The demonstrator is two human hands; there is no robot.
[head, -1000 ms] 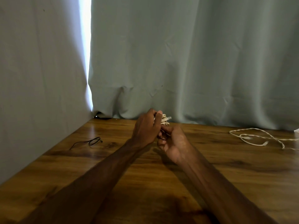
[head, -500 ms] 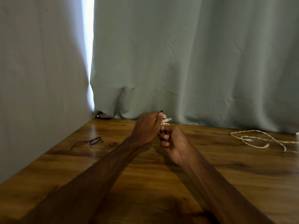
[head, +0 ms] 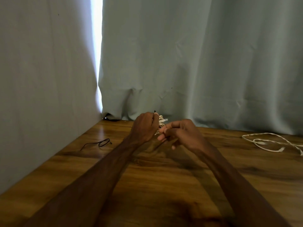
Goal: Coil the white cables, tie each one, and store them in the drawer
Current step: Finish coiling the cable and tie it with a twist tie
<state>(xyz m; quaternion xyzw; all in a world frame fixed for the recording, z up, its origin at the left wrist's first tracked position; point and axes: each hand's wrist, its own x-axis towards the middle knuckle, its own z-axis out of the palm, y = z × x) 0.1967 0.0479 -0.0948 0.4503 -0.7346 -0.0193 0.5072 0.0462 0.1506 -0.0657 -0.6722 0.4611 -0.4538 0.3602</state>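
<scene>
The left hand [head: 144,126] and right hand [head: 183,133] are bare. Behind each wrist a long, slim forearm runs back uncovered to the lower edge: left forearm [head: 98,174], right forearm [head: 229,177].

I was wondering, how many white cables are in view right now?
2. One coiled bundle is held between the left hand and right hand; one loose cable lies on the table at the far right. That tangle might hide a second cable.
</scene>
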